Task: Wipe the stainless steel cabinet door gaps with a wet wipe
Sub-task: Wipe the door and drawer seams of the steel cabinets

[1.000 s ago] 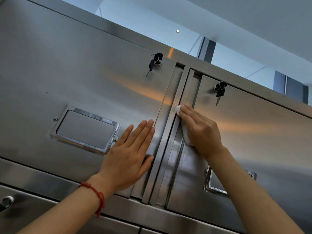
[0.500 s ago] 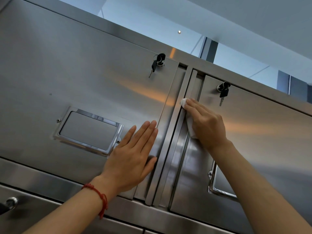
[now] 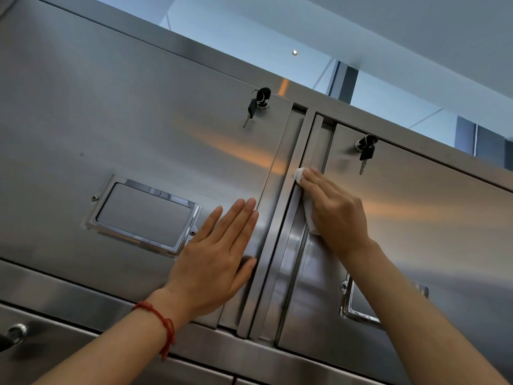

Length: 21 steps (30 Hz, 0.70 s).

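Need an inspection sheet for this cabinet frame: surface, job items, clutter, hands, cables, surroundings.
Surface: brushed stainless steel cabinet doors, upright, with a vertical gap channel between the two upper doors.
Job's things: white wet wipe, pressed against the channel's right edge, partly hidden under the hand.
Clutter: black-headed keys hanging in the left lock and the right lock; chrome label frame on the left door.
Hands: left hand flat on the left door, fingers straight; right hand presses the wipe.
Cables: nothing seen.
Surroundings: white ceiling, glass panels above the cabinet.
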Each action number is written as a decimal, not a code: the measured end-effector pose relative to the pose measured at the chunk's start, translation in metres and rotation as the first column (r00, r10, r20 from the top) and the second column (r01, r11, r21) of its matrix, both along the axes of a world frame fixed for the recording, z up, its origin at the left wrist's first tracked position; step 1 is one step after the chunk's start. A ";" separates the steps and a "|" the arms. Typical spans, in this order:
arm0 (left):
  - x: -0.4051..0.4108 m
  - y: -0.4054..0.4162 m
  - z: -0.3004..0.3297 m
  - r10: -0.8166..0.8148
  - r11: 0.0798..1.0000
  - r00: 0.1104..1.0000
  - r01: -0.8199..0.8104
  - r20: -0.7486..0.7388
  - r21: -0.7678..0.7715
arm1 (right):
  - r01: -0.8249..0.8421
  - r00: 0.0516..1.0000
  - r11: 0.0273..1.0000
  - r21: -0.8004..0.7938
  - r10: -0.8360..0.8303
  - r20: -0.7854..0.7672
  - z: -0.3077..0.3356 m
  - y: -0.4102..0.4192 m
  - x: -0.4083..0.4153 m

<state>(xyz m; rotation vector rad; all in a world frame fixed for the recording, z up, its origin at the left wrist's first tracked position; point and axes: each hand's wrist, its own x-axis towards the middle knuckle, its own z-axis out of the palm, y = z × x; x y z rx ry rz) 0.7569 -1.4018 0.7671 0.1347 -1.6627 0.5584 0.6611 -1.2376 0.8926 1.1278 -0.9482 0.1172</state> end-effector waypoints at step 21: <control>0.000 0.001 -0.001 -0.009 1.000 1.000 0.009 -0.006 -0.004 | -0.005 1.000 0.995 -0.098 0.006 0.011 0.028 -0.011 0.005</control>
